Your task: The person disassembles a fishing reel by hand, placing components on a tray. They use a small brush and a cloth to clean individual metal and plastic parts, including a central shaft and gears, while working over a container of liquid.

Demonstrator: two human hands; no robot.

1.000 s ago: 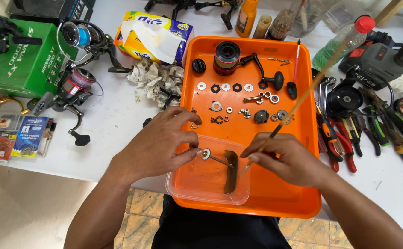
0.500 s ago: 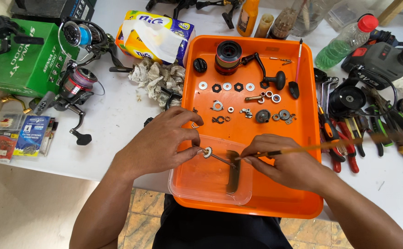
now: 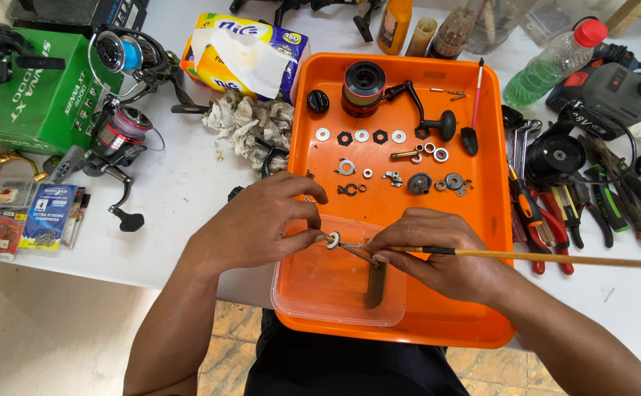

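The left hand (image 3: 262,224) pinches a small washer (image 3: 333,240); the right hand (image 3: 437,253) holds a thin brush (image 3: 555,258) over the orange tray (image 3: 496,220).

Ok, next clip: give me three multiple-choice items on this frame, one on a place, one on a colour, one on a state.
1. Where does the clear tub sit?
A. in the orange tray's near left corner
B. on the green box
C. on the floor

2. What colour is the bottle's cap?
A. blue
B. red
C. white

3. What does the left hand hold?
A. pliers
B. nothing
C. a small washer

Answers:
1. A, the tub lies inside the tray, at its near left corner.
2. B, the cap on the bottle of green liquid is red.
3. C, the washer is pinched in the left fingertips, while the right hand holds a thin brush to it.
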